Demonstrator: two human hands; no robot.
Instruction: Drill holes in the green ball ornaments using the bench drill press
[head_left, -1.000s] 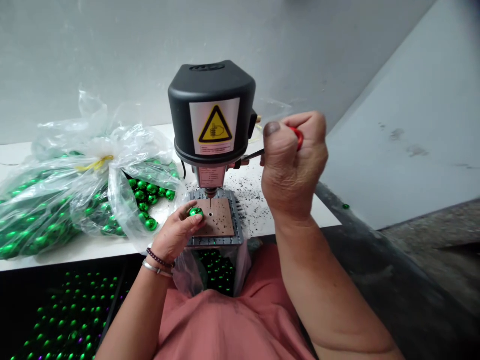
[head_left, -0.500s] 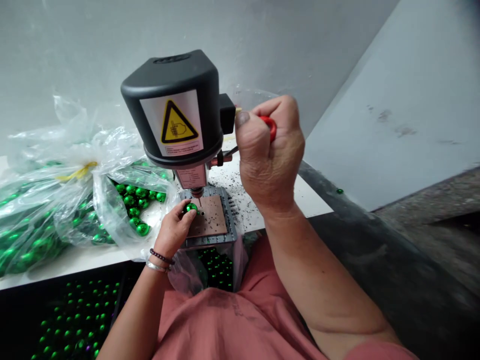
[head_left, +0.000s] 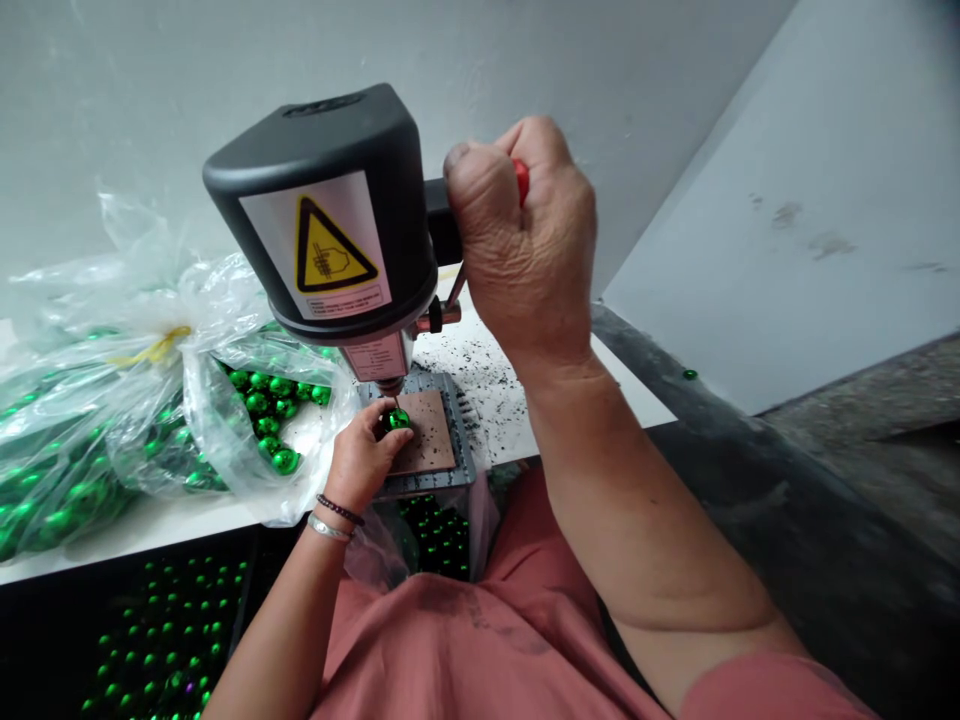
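Note:
Between the thumb and fingers of my left hand (head_left: 367, 450) is a shiny green ball (head_left: 399, 419), held over the brown board (head_left: 431, 440) on the drill press's grey base (head_left: 463, 465). The bit is directly above the ball, its tip touching or very near it. My right hand (head_left: 529, 235) is closed around the red-knobbed lever (head_left: 523, 181) at the right of the black drill press head (head_left: 322, 200). A warning label (head_left: 334, 255) faces me on the head.
Clear plastic bags (head_left: 150, 400) of green balls lie on the white table (head_left: 187, 530) at left. Dark shavings (head_left: 487, 390) are scattered right of the base. Below the table's edge are more green balls (head_left: 435, 535) and a dark tray (head_left: 45, 640) at lower left.
My left hand has moved the ball right, under the bit. My right hand and the lever have gone up and slightly left in view. The press head appears further left and a little larger.

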